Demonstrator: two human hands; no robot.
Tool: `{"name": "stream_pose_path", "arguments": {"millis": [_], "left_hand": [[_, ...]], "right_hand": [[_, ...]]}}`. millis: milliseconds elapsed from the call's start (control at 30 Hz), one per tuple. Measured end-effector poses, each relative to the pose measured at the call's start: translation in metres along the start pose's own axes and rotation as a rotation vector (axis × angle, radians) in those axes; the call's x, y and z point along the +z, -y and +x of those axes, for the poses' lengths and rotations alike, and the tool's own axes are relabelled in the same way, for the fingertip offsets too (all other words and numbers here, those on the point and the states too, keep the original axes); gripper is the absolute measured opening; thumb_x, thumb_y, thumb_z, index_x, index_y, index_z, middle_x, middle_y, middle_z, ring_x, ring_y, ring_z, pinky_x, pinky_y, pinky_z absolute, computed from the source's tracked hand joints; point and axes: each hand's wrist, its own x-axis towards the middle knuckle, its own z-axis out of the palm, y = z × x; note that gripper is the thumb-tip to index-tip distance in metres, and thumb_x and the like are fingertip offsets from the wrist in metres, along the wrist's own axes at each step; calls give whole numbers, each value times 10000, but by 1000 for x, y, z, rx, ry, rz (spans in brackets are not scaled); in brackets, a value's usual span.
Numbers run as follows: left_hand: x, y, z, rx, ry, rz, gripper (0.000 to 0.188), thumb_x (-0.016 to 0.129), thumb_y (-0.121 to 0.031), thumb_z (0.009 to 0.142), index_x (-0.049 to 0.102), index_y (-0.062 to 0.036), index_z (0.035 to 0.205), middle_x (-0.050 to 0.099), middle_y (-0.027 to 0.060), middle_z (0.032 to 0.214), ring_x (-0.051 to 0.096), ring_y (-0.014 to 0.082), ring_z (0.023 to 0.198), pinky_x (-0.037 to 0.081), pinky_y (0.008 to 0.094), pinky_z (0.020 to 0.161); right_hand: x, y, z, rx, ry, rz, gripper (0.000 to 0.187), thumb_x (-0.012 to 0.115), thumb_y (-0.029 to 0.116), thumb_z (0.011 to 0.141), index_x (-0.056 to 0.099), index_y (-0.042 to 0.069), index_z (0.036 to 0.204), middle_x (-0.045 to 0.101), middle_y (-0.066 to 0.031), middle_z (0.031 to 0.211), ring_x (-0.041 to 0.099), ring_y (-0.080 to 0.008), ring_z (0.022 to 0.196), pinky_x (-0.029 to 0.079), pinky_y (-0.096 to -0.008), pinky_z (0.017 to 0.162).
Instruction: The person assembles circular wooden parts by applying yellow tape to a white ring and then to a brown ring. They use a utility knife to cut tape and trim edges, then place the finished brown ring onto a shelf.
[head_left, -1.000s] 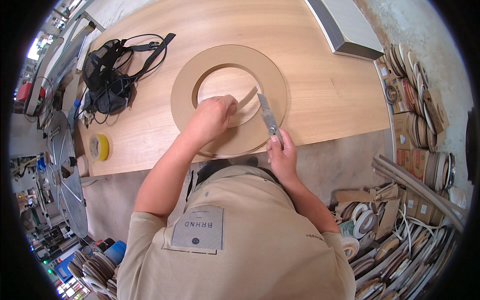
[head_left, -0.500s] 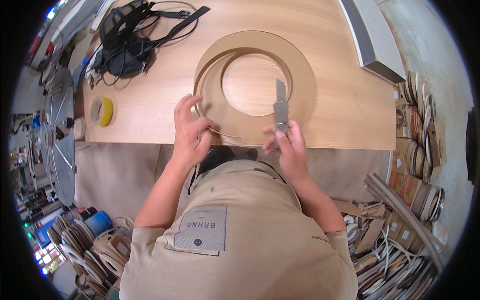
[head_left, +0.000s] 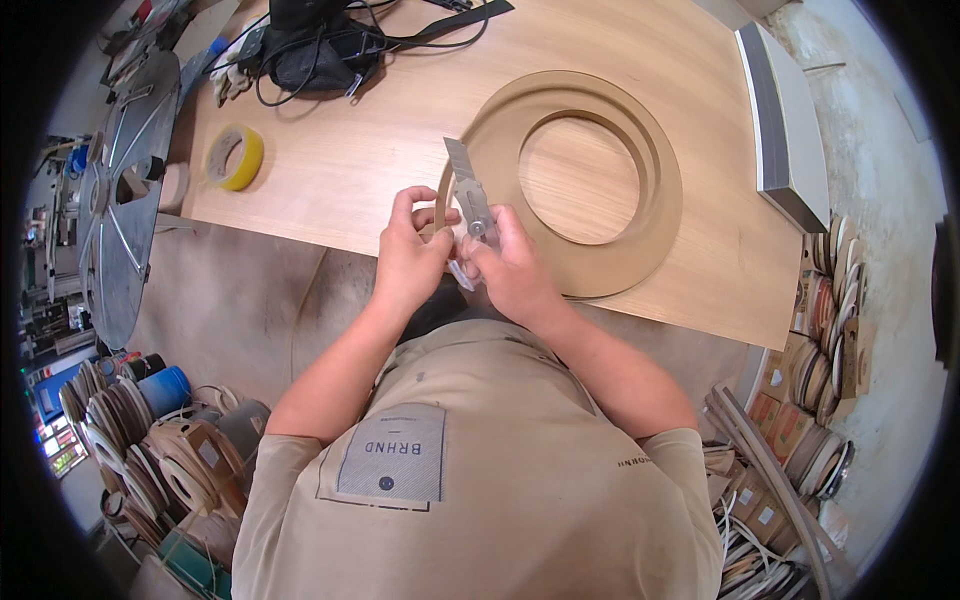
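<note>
A flat coil of brown banding strip (head_left: 575,265) lies at the near edge of the table. At its left side, my left hand (head_left: 408,258) pinches the coil's outer strip between thumb and fingers. Close beside it, my right hand (head_left: 515,272) grips a metal utility knife (head_left: 468,195) by its handle, the blade pointing up and away over the coil's left part. A small whitish, shiny piece (head_left: 461,275) shows between the two hands just beneath the knife. The fingertips are partly hidden behind the knife and the strip.
A yellow tape roll (head_left: 235,158) sits on the table (head_left: 350,170) at the left. Beyond it lies a black bag with straps and cables (head_left: 325,65). A long grey-and-white block (head_left: 785,125) stands at the right. Stacked strip rolls (head_left: 825,400) line the floor's right side.
My right hand with the knife has come left to meet my left hand. The left fingers have closed on the strip. The view has shifted, so the coil appears farther right.
</note>
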Motion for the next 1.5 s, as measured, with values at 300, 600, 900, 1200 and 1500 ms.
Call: {"name": "stream_pose_path", "arguments": {"millis": [300,600,900,1200,1500], "left_hand": [[-54,-17,11,-388,132,-108,225,500,-99,1065,634,81,1080,741,175,915,734,199,678,586,293,573],[-107,-16,39,-654,333,-73,227,530,-120,1064,651,71,1035,707,141,767,696,188,596,564,293,504],[-106,-11,47,-648,386,7,240,528,-123,1058,650,57,956,649,118,674,607,182,494,507,307,458],[-101,-11,47,-626,362,100,279,523,-160,1070,656,16,898,628,87,622,563,160,455,448,292,441],[-95,-21,48,-569,361,299,351,535,-204,1067,654,28,832,610,71,587,539,159,438,446,325,457]], "right_hand": [[21,17,22,-339,68,-598,225,604,125,990,496,-27,1115,644,-257,796,669,-433,728,510,-526,645],[24,25,11,-192,199,-1018,152,575,82,968,467,-20,1001,653,-275,759,654,-487,700,526,-580,657],[37,9,10,-256,243,-1129,230,548,46,936,475,-27,1142,659,-240,886,679,-458,729,546,-558,638],[36,7,13,-218,275,-1203,414,545,49,930,463,-56,1322,662,-238,881,678,-440,678,549,-549,599],[39,1,23,-277,303,-1356,163,521,88,950,493,-31,1058,661,-170,732,719,-305,598,583,-405,501]]}}
